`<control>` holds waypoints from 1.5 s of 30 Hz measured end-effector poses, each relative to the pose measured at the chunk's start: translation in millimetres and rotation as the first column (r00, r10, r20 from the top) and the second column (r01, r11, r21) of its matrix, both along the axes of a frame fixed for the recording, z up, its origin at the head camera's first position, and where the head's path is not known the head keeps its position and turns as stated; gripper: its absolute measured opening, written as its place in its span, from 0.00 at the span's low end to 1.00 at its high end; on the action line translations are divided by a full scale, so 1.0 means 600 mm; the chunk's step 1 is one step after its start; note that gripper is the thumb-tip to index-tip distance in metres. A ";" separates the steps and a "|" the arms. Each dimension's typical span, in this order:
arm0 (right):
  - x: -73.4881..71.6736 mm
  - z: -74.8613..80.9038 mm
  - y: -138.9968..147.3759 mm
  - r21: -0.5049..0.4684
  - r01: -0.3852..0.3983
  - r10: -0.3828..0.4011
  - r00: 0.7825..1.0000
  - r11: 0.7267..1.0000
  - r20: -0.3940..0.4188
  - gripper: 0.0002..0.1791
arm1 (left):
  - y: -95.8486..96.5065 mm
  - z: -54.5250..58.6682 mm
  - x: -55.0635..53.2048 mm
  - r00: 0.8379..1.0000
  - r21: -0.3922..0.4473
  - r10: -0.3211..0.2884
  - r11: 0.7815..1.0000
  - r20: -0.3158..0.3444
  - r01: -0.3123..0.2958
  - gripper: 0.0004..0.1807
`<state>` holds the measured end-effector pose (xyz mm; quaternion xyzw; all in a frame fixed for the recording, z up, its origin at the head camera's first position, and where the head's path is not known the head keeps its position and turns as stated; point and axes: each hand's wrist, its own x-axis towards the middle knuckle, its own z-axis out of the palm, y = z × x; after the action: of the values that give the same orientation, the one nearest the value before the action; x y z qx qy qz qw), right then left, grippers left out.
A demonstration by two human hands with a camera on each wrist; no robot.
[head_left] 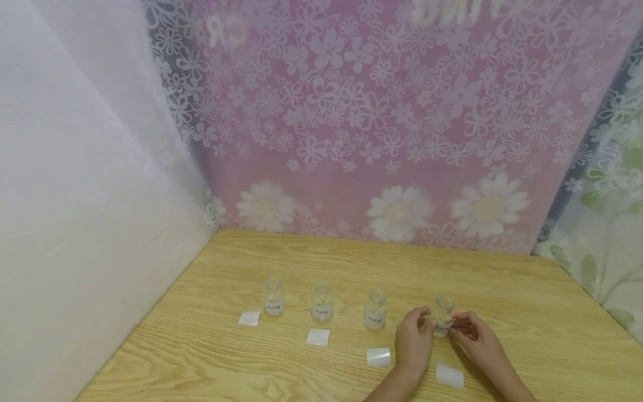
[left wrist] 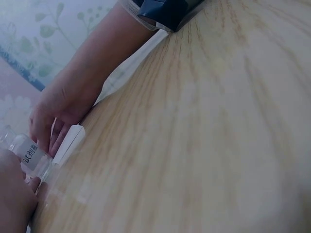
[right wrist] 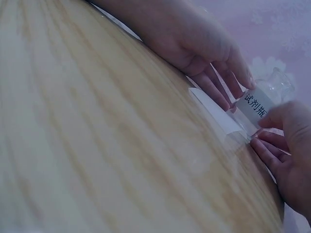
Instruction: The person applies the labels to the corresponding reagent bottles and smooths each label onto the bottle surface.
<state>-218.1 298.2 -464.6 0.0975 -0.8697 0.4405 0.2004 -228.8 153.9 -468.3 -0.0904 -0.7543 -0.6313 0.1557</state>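
Observation:
A small clear glass reagent bottle (head_left: 444, 307) stands at the right end of a row, with a white label bearing dark characters, legible in the right wrist view on the bottle (right wrist: 256, 103). My left hand (head_left: 416, 341) holds it from the left side, thumb and fingers bent against the glass. From the right, my right hand (head_left: 480, 341) grips the lower part near the label. Both hands also show around the bottle (left wrist: 30, 151) in the left wrist view. A piece of white backing paper (head_left: 449, 376) lies on the table between the forearms.
Three more labelled glass bottles, a left one (head_left: 274, 297), a middle one (head_left: 322, 301) and a nearer one (head_left: 375, 310), stand along the wooden table (head_left: 201, 346). Before them lie white paper pieces (head_left: 318, 338). A floral curtain (head_left: 341, 123) hangs behind, a white sheet (head_left: 90, 195) at left.

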 end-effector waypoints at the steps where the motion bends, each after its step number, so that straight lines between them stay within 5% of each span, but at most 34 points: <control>1: 0.001 0.001 -0.001 -0.017 -0.011 0.011 0.999 1.000 0.039 0.15 | 0.000 -0.001 0.000 1.000 0.001 -0.001 1.000 -0.002 0.001 0.13; 7: 0.001 0.005 -0.013 -0.024 0.003 0.003 0.973 1.000 0.229 0.29 | 0.000 -0.005 -0.002 1.000 0.027 -0.012 1.000 0.002 0.012 0.12; 14: 0.000 0.003 -0.023 0.076 0.042 -0.053 0.986 0.996 0.155 0.27 | -0.002 -0.006 -0.001 1.000 0.065 -0.029 0.997 -0.009 0.030 0.11; 23: 0.006 0.008 -0.014 0.093 -0.013 0.007 0.998 0.996 0.070 0.13 | -0.002 -0.003 0.001 1.000 0.065 -0.016 0.998 -0.008 0.017 0.10; 28: 0.006 0.007 -0.003 -0.042 -0.100 0.103 0.991 0.994 0.082 0.11 | -0.002 -0.001 0.001 1.000 0.067 -0.018 0.998 0.016 0.017 0.11; 35: 0.000 0.004 0.012 -0.270 -0.165 0.212 0.965 0.949 0.154 0.15 | -0.001 -0.001 0.000 1.000 0.040 0.004 0.999 0.007 -0.005 0.11; 45: -0.002 0.007 0.020 -0.295 -0.167 0.235 0.948 0.941 0.213 0.17 | -0.002 -0.002 -0.002 1.000 0.032 0.000 0.999 0.007 0.000 0.11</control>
<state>-219.3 310.0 -460.6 0.1027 -0.8040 0.5829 0.0567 -230.0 152.9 -469.7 -0.0855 -0.7447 -0.6436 0.1544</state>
